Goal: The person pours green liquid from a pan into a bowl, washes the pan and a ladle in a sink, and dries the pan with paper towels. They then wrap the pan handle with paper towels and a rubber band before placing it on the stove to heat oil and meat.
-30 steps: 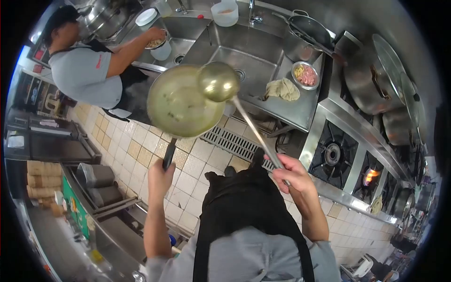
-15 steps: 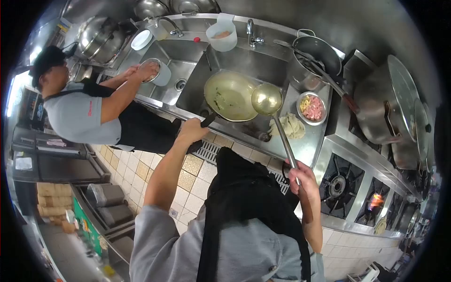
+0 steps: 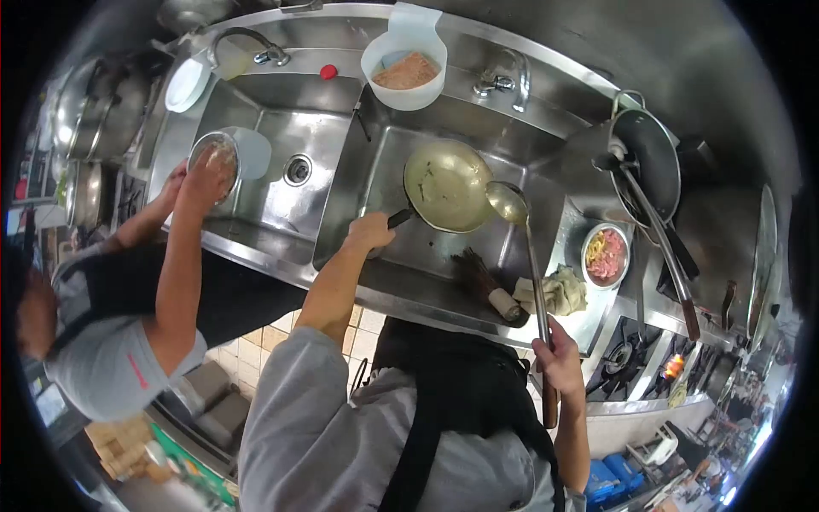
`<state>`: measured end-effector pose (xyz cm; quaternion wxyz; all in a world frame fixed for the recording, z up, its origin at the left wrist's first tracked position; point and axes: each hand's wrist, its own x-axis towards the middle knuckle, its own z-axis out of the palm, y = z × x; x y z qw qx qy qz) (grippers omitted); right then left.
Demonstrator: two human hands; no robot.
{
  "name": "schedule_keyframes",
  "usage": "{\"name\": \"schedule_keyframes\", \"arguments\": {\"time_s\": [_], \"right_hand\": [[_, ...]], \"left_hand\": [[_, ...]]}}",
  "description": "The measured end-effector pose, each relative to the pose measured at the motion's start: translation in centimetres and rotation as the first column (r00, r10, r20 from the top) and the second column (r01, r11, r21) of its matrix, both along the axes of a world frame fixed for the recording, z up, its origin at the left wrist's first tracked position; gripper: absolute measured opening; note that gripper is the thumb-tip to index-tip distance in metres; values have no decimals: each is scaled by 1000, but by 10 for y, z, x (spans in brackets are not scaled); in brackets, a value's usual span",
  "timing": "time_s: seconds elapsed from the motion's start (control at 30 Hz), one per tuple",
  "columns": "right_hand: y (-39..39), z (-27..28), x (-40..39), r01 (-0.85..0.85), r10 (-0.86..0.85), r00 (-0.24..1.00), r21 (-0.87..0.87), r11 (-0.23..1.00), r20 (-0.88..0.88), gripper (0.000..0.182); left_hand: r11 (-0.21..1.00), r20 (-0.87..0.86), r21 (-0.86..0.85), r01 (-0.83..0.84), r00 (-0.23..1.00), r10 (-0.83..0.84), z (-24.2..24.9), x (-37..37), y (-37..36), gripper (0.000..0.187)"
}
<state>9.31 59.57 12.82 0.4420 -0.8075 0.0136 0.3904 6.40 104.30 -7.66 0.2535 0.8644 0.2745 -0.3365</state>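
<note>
My left hand (image 3: 368, 233) is wrapped round the dark handle of a wok (image 3: 448, 192), which is inside the right sink basin. A few dark green scraps stick to the wok's pale, wet inner surface. In my right hand (image 3: 560, 358) is the long handle of a metal ladle (image 3: 537, 277); its bowl is tilted at the wok's right rim. Below the wok, a bristle brush (image 3: 482, 282) leans in the basin's near right corner. Beside the ladle handle, a crumpled cloth (image 3: 559, 293) lies on the counter edge.
Behind the basin stand a white plastic container (image 3: 404, 72) of brownish food and a faucet (image 3: 512, 83). To the right are a bowl of chopped meat (image 3: 606, 256), a deep pot (image 3: 653, 154) and a lit burner (image 3: 674, 367). At the left basin, a co-worker's hand (image 3: 207, 179) reaches into a container.
The view has shifted, bringing the sinks closer. The wok has gone lower into the basin, and the ladle bowl has tipped at its right rim. The brush has come into clear sight.
</note>
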Motion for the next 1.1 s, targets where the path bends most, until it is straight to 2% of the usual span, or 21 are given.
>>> {"name": "schedule_keyframes", "arguments": {"time_s": [0.07, 0.17, 0.2, 0.27, 0.3, 0.33, 0.37, 0.4, 0.47, 0.53, 0.67, 0.73, 0.77, 0.8, 0.87, 0.93, 0.97, 1.0, 1.03, 1.07, 1.1], "right_hand": [[10, 0, -1, -4, 4, 1000, -95, 996, 6, 55], [16, -7, -8, -180, 288, 893, -312, 933, 346, 54], [28, -4, -12, -130, 255, 912, -362, 923, 322, 54], [35, -6, -18, -139, 279, 893, -371, 918, 354, 54], [32, -14, -28, -85, 201, 923, -338, 937, 327, 53], [38, -15, -28, -70, 187, 928, -340, 938, 323, 53], [44, -15, -31, -71, 197, 920, -352, 933, 338, 53], [49, -14, -34, -68, 207, 912, -366, 928, 355, 53], [57, -7, -39, -57, 232, 886, -402, 914, 402, 52], [61, -2, -45, -48, 226, 895, -421, 906, 385, 52], [72, 8, -55, -7, 191, 916, -462, 887, 353, 53], [77, 16, -54, -33, 208, 928, -489, 872, 309, 55], [77, 17, -55, -30, 207, 929, -496, 868, 307, 55], [77, 16, -54, -29, 207, 929, -501, 865, 305, 55], [78, 15, -51, -8, 191, 917, -463, 887, 350, 55], [79, 6, -45, -19, 200, 911, -449, 894, 361, 55], [78, 0, -41, -40, 228, 892, -435, 899, 390, 56], [78, -5, -35, -65, 266, 867, -434, 898, 421, 58], [80, -7, -28, -96, 311, 835, -438, 894, 453, 57], [82, -6, -22, -127, 355, 800, -442, 888, 484, 56], [88, -1, -14, -142, 373, 780, -438, 888, 503, 55]], "left_hand": [[996, -94, 32, 86, 992, -83, -33, -6, 14, 36], [953, -178, 104, 284, 948, -263, -44, 16, 21, 31], [915, -199, 132, 381, 915, -352, -41, 27, 23, 28], [968, -46, 47, 245, 969, -243, 33, 94, 0, 29], [991, 228, -87, 102, 970, -80, 43, 119, -13, 31], [954, 572, -300, 8, 801, 174, 32, 144, -31, 33], [627, 401, -772, -104, 686, 607, 40, 181, -51, 36], [277, 118, -942, -187, 589, 799, 53, 220, -66, 36], [-194, -289, -947, -255, 421, 860, 73, 292, -77, 27], [-501, -537, -843, -195, 267, 800, 114, 329, -77, 27], [-696, -737, -670, -257, 120, 665, 85, 380, -82, 30], [-779, -772, -626, -21, 157, 616, 61, 374, -87, 34], [-750, -673, -645, 145, 356, 648, 42, 359, -89, 41], [-752, -677, -647, 128, 358, 643, 43, 346, -85, 41], [-412, -394, -904, -111, 589, 706, 54, 315, -75, 43], [-84, -148, -989, -123, 790, 595, 62, 270, -74, 57], [349, 125, -935, -60, 866, 484, 70, 247, -91, 55], [358, 126, -932, -62, 869, 478, 77, 221, -101, 55], [669, 497, -698, 254, 845, 198, 84, 197, -109, 49], [798, 706, -297, 524, 683, -185, 87, 182, -111, 45], [800, 702, -293, 524, 686, -193, 78, 179, -109, 45]]}}
